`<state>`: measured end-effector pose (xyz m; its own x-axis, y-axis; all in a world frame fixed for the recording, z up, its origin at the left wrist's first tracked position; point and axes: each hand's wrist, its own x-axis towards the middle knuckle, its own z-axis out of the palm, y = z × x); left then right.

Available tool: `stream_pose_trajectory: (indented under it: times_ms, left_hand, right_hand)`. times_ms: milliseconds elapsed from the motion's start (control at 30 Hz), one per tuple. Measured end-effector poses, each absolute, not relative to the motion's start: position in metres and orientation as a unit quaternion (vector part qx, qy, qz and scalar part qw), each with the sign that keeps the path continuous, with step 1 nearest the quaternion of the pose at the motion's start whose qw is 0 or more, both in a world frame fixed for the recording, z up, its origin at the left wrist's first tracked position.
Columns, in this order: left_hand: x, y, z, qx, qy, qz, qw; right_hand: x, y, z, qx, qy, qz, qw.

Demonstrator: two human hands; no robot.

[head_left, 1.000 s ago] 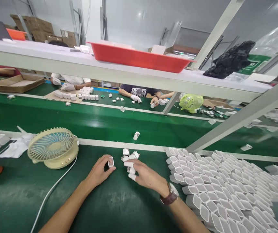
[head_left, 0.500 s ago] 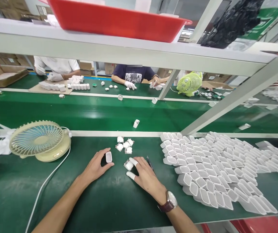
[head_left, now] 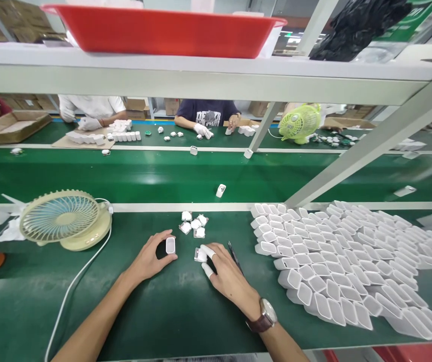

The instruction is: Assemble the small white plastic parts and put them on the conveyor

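My left hand [head_left: 151, 257] grips a small white plastic case [head_left: 170, 245] between thumb and fingers, its hollow open end facing me. My right hand [head_left: 228, 274], with white covers on thumb and index finger, has those fingertips at a small white part with a clear edge [head_left: 200, 255], low over the green bench. Whether the part is lifted I cannot tell. Beyond it lies a cluster of several similar white parts [head_left: 195, 224]. A dark pen-like tool [head_left: 234, 255] rests beside my right hand, partly hidden by it.
Many white cases [head_left: 325, 266] stand packed together on the right. A cream fan [head_left: 67, 218] with a white cable is on the left. The green conveyor [head_left: 155, 176] carries a white case [head_left: 221, 190]. A slanted post [head_left: 351, 146] rises at right. Co-workers sit across.
My right thumb has drawn in closer to the small white part, which has turned slightly. My left hand keeps the case in place. The case on the conveyor has shifted right in view.
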<state>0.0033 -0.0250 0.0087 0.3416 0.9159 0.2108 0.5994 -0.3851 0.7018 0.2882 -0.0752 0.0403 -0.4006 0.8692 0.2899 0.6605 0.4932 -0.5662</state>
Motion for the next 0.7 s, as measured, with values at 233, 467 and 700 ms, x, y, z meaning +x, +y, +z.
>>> stream_pose_trajectory:
  times_ms: [233,467,700]
  left_hand:
    - [0.009,-0.018,0.020,0.780,0.457,0.313,0.291]
    - [0.033,-0.031,0.016,0.743,0.467,0.380,0.293]
    - [0.030,-0.037,0.013,0.752,0.454,0.420,0.228]
  right_hand:
    - [0.282,-0.056,0.068,-0.437,-0.791,0.254,0.346]
    - [0.261,-0.031,0.075,-0.366,-0.785,0.316,0.388]
    - [0.255,-0.039,0.055,-0.366,-0.815,0.259,0.367]
